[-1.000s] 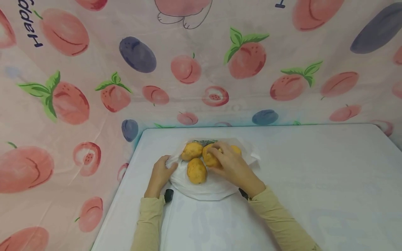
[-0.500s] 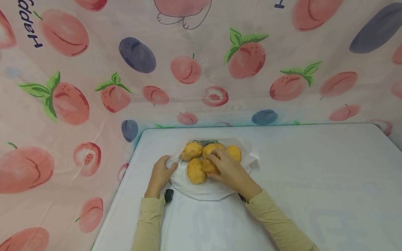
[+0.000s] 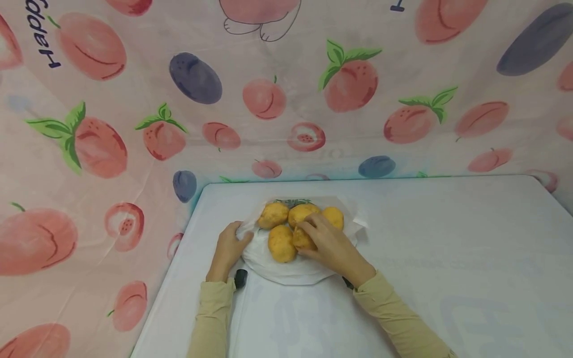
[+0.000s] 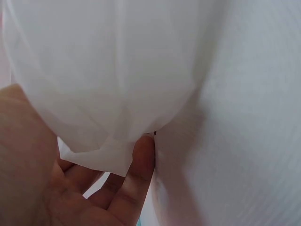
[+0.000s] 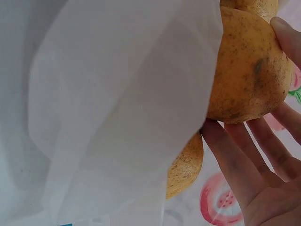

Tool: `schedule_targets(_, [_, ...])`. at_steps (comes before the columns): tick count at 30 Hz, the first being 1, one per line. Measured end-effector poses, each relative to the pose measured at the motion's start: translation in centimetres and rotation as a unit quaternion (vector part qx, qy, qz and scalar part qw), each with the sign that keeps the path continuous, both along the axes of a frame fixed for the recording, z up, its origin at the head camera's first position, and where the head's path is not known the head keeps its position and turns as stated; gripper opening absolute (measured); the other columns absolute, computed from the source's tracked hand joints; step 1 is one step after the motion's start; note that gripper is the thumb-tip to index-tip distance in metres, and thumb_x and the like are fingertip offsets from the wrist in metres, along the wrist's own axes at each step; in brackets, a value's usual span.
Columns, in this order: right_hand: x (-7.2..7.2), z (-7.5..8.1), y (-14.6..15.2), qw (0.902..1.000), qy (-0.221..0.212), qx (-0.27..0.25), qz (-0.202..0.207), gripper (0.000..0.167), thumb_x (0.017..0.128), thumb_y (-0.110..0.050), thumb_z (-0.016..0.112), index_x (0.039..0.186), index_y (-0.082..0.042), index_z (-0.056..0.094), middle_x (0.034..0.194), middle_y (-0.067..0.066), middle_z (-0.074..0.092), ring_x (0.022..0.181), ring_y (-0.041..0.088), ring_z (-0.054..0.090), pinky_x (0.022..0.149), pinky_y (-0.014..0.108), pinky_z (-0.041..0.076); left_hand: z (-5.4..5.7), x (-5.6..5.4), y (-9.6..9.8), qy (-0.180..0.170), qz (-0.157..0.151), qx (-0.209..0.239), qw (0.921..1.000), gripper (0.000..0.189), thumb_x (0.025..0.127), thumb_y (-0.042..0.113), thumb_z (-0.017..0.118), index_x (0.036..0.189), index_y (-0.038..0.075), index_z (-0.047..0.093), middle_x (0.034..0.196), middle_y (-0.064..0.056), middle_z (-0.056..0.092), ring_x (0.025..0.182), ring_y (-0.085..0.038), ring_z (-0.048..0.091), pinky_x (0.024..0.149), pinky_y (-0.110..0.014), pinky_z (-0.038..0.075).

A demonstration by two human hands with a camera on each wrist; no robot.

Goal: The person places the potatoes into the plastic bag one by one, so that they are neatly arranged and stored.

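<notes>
Several yellow potatoes sit in the mouth of a white plastic bag [image 3: 286, 275] on the table, green print at its far side. My right hand [image 3: 335, 246] grips one potato [image 3: 303, 239], thumb on one side and fingers on the other; the right wrist view shows brown specks on this held potato [image 5: 249, 66]. Directly left of it lies a front potato [image 3: 282, 244]. Behind are a left potato [image 3: 273, 216], a middle potato [image 3: 302, 213] and a right potato [image 3: 333, 217]. At the bag's left edge, my left hand [image 3: 229, 251] holds the thin plastic between thumb and fingers.
The white table [image 3: 447, 248] stretches far to the right of the bag. Behind and to the left hangs a pink cloth [image 3: 268, 59] printed with fruit. Black bands [image 3: 240, 279] show at the wrists.
My right hand has brought its potato from the back row toward me, beside the front potato, which has shifted slightly right. The middle and right back potatoes show more now. The left hand stays put.
</notes>
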State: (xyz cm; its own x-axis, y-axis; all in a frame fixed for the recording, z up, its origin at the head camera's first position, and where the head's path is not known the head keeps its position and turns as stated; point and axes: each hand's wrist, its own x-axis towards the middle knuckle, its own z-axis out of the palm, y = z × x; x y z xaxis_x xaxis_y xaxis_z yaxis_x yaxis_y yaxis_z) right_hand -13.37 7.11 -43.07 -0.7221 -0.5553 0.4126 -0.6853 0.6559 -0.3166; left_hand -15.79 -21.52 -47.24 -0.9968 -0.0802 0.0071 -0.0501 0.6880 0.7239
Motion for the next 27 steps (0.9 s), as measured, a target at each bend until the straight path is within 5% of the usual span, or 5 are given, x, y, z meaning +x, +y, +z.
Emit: schedule_targets(27, [0.21, -0.59, -0.15, 0.9977, 0.057, 0.036, -0.011, 0.057, 0.085, -0.03, 0.079, 0.13, 0.0, 0.061, 0.121, 0.012, 0.06, 0.11, 0.027, 0.056, 0.097, 0.037, 0.05, -0.23, -0.03, -0.14, 0.001, 0.003, 0.004, 1.0, 0.045, 0.093, 0.02, 0.067, 0.13, -0.004, 0.057, 0.132, -0.023, 0.059, 0.125, -0.038, 0.055, 0.108, -0.052, 0.041])
